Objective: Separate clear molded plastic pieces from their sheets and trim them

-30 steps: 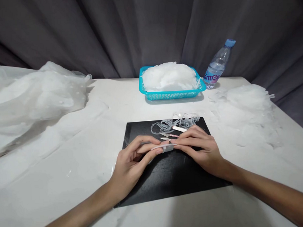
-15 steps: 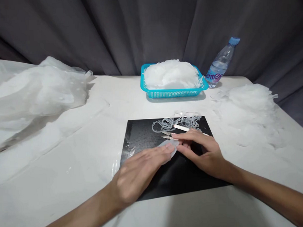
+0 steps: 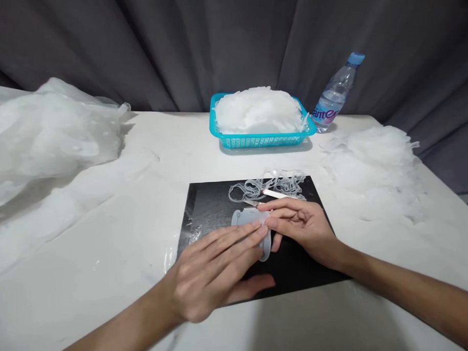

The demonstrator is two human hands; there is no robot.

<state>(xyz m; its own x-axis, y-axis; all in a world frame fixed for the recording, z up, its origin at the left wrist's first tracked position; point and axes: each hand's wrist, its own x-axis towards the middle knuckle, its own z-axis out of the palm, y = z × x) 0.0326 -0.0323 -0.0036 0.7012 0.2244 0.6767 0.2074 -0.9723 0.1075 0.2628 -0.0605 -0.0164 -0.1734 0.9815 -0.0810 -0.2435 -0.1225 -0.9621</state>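
A pale translucent soft plastic piece (image 3: pixel 243 216) with a rounded outline lies on a black mat (image 3: pixel 294 268). My left hand (image 3: pixel 221 263) rests over it, fingers stretched out flat and thumb spread away. Thumb and fingers of my right hand (image 3: pixel 303 224) pinch the piece at its right side, close to the left fingertips. Just beyond the fingers, pointed metal blades (image 3: pixel 252 203) show, their handles hidden by my right hand. A white pen-like stick (image 3: pixel 283 194) lies behind them. Curly translucent trimmed strips (image 3: pixel 253 187) are heaped along the mat's far edge.
A turquoise basket (image 3: pixel 267 140) heaped with whitish translucent pieces stands at the back. Beside it is a water bottle (image 3: pixel 331 100). A pile of similar pieces (image 3: pixel 383 165) lies on the right, and a large clear plastic bag (image 3: pixel 63 130) on the left. A grey curtain (image 3: pixel 191 44) hangs behind.
The left fingers have straightened and the thumb has spread out, so more of the translucent piece shows. My right fingers have closed in on its edge. The whole view has shifted slightly.
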